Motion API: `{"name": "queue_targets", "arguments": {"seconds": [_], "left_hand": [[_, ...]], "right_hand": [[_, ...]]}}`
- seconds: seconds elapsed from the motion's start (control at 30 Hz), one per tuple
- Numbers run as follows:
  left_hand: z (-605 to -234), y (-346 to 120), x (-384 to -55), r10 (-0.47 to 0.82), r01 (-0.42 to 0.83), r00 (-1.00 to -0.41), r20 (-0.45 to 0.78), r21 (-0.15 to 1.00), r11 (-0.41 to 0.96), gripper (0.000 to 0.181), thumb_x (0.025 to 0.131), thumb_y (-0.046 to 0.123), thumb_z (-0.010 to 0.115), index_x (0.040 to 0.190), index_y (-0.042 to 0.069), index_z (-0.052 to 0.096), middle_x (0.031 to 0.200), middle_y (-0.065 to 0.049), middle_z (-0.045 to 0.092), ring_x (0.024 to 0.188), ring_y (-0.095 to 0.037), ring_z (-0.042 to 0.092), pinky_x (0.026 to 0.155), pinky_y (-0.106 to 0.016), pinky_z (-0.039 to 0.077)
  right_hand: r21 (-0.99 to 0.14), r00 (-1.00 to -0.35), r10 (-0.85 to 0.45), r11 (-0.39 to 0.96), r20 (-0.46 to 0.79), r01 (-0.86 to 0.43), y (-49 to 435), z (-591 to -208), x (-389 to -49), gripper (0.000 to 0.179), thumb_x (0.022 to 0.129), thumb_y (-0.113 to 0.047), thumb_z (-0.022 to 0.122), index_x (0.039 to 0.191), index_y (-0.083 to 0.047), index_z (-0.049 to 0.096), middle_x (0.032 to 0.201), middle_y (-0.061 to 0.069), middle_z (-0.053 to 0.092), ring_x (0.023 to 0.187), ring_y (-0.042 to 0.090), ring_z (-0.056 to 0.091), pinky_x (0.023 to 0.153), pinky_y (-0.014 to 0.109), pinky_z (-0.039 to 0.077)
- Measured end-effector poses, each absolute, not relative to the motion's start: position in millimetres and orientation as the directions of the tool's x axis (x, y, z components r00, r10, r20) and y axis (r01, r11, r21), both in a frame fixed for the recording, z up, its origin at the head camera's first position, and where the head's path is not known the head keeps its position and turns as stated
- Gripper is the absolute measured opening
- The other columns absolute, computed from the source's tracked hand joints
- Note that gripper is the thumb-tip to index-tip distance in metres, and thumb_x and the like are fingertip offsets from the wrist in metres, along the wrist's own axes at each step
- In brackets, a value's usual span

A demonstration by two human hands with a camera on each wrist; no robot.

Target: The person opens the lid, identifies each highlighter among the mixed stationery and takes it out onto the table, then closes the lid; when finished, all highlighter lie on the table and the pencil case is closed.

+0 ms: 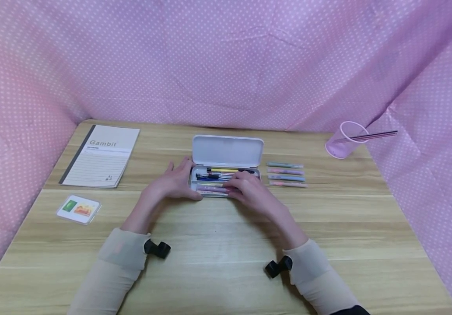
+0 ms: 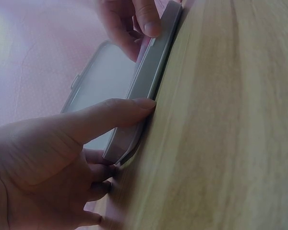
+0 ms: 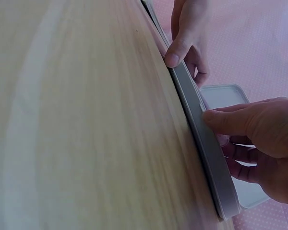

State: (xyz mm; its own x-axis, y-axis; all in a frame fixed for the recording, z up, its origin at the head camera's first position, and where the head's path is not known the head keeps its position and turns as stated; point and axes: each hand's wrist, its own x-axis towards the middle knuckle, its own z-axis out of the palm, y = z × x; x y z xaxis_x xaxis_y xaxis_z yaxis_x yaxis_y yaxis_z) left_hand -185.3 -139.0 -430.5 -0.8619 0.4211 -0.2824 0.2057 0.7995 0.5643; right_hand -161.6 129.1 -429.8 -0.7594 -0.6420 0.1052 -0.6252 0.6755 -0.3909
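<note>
1. Left wrist view: I had left hand [image 2: 43, 167] grasping pencil case [image 2: 151, 69] at its left end, thumb on near wall.
2. Head view: case sat mid-table [image 1: 218, 245], lid [image 1: 227, 151] open on far side.
3. Right hand [image 1: 251, 192] was over case's right half, fingers curled at purple pens [image 1: 211, 189] in near section. Couldn't tell if they gripped one.
4. Yellow pen [image 1: 222, 170] lay in far section.
5. Four loose pens [image 1: 286, 178] lay just right of case.
6. Notebook [image 1: 103, 155] far left, card [image 1: 80, 209] nearer; pink cup [image 1: 338, 149] far right.
</note>
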Motion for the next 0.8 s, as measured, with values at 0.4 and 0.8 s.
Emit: {"name": "queue_targets", "arguments": {"seconds": [0.4,0.8], "left_hand": [[-430.0,-138.7,-185.9,0.406,0.179,-0.857,-0.317,0.556,0.812,0.098,0.076,0.044,0.085,0.149,0.005,0.033,0.171,-0.024,0.011,0.160,-0.041,0.016,0.131,-0.061,-0.006],[-430.7,-139.8,-185.5,0.401,0.170,-0.856,-0.325,0.557,0.813,0.098,0.076,0.044,0.084,0.149,0.005,0.032,0.173,-0.024,0.006,0.161,-0.041,0.007,0.131,-0.062,-0.006]], "right_hand": [[-0.396,-0.742,-0.661,0.655,0.111,-0.643,129.4,-430.8,-160.6,0.020,0.098,-0.018,0.070,0.116,-0.016,0.077,0.105,-0.001,0.069,0.099,0.016,0.062,0.091,0.035,0.056],[-0.411,-0.744,-0.658,0.650,0.115,-0.639,130.2,-430.0,-160.8,0.018,0.098,-0.017,0.070,0.114,-0.016,0.078,0.106,-0.001,0.069,0.100,0.015,0.063,0.093,0.036,0.056]]}}
